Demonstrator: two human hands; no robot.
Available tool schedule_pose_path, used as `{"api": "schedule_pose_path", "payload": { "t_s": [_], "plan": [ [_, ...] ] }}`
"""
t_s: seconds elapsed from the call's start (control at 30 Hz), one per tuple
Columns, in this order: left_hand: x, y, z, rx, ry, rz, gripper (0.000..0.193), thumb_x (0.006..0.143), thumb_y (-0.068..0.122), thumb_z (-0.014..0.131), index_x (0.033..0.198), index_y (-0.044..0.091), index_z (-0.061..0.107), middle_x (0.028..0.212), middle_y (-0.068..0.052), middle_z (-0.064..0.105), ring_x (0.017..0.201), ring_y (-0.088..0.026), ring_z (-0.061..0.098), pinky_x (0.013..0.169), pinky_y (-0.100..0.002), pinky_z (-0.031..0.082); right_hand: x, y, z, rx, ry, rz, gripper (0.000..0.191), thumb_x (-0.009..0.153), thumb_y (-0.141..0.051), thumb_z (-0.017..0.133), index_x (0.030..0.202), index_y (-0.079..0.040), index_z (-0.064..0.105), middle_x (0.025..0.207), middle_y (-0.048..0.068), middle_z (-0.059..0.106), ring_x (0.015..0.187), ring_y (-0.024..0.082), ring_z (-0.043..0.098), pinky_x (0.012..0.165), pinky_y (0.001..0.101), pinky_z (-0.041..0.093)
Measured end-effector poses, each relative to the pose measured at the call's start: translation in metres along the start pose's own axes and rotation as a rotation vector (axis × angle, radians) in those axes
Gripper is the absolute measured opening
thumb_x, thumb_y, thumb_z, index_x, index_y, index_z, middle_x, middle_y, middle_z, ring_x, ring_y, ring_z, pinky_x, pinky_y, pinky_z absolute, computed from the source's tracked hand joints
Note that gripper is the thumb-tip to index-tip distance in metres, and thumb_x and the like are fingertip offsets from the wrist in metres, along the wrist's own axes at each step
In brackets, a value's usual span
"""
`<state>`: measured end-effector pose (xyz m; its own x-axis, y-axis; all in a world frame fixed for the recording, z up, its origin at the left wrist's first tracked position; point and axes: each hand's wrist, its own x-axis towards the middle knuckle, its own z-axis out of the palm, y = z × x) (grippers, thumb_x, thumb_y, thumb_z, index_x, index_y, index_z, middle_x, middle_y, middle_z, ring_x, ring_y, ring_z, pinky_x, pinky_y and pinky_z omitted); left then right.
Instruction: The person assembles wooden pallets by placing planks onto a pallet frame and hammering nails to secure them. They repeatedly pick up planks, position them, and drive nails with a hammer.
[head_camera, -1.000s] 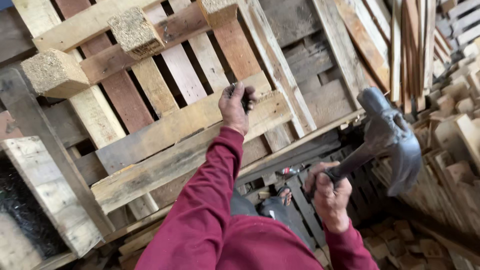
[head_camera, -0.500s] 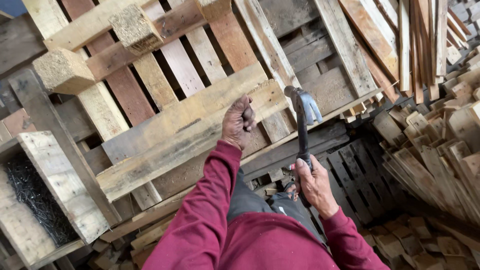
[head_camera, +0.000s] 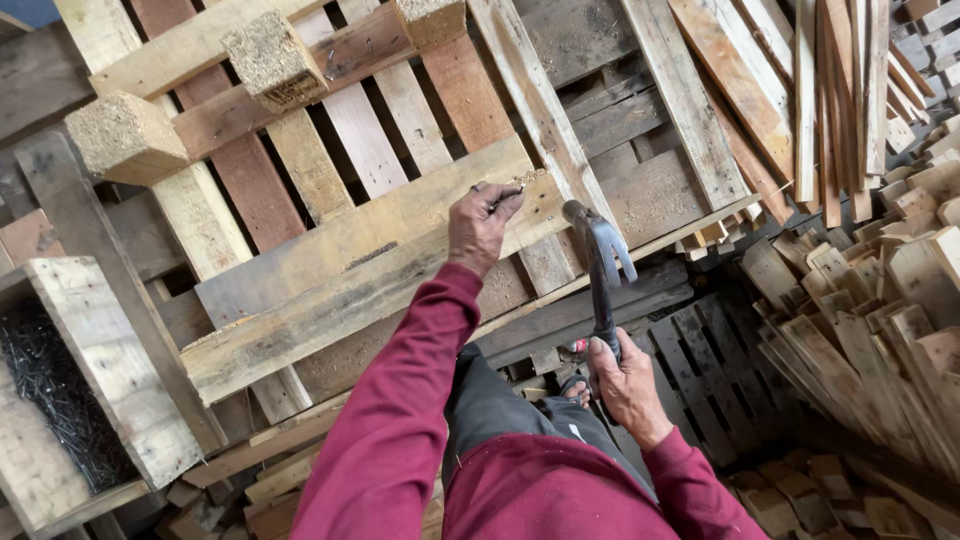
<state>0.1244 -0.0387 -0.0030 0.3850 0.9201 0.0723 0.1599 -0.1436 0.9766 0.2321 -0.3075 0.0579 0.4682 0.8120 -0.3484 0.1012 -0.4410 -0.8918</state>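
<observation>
Right hand (head_camera: 628, 385) grips a claw hammer (head_camera: 603, 270), head raised near the plank. Left hand (head_camera: 480, 228), fingers pinched on a nail (head_camera: 497, 198), steadies it on the pallet board (head_camera: 350, 270). Nailing appears underway; a square, controlled strike seems called for. Beyond lie stacked slats (head_camera: 800, 90).

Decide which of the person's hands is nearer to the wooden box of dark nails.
Left. The left hand rests on the pallet plank, to the right of the nail box; the right hand, gripping the hammer, is farther right still.
</observation>
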Motion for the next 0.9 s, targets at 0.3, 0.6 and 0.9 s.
{"api": "schedule_pose_path", "payload": {
  "t_s": [0.3, 0.6, 0.9],
  "plan": [
    [0.003, -0.002, 0.010, 0.360, 0.028, 0.181, 0.014, 0.091, 0.032, 0.078, 0.105, 0.026, 0.079, 0.080, 0.000, 0.077, 0.065, -0.015, 0.070, 0.061, -0.034, 0.058, 0.001, -0.034, -0.003, 0.168, -0.013, 0.211, 0.038, 0.099, -0.041, 0.058, 0.090, -0.005, 0.055, 0.062, -0.001, 0.054, 0.043, 0.007, 0.049, 0.039, 0.0238, 0.041],
    [0.005, -0.007, 0.007, 0.372, -0.053, 0.210, 0.013, 0.093, 0.030, 0.079, 0.104, 0.023, 0.080, 0.080, 0.002, 0.078, 0.062, -0.015, 0.067, 0.066, -0.033, 0.059, 0.028, -0.067, 0.000, -0.053, -0.110, 0.281, 0.034, 0.101, -0.037, 0.060, 0.092, -0.004, 0.060, 0.063, 0.003, 0.051, 0.045, 0.011, 0.047, 0.038, 0.0287, 0.039],
    [0.013, -0.013, 0.003, -0.120, 0.312, 0.014, 0.017, 0.109, 0.020, 0.054, 0.115, 0.008, 0.064, 0.091, -0.010, 0.076, 0.078, -0.014, 0.074, 0.064, -0.029, 0.066, 0.027, -0.129, -0.047, 0.505, -0.010, -0.826, 0.066, 0.096, -0.072, 0.056, 0.105, -0.008, 0.066, 0.077, 0.004, 0.063, 0.062, 0.015, 0.063, 0.062, 0.0325, 0.061]
  ]
}}
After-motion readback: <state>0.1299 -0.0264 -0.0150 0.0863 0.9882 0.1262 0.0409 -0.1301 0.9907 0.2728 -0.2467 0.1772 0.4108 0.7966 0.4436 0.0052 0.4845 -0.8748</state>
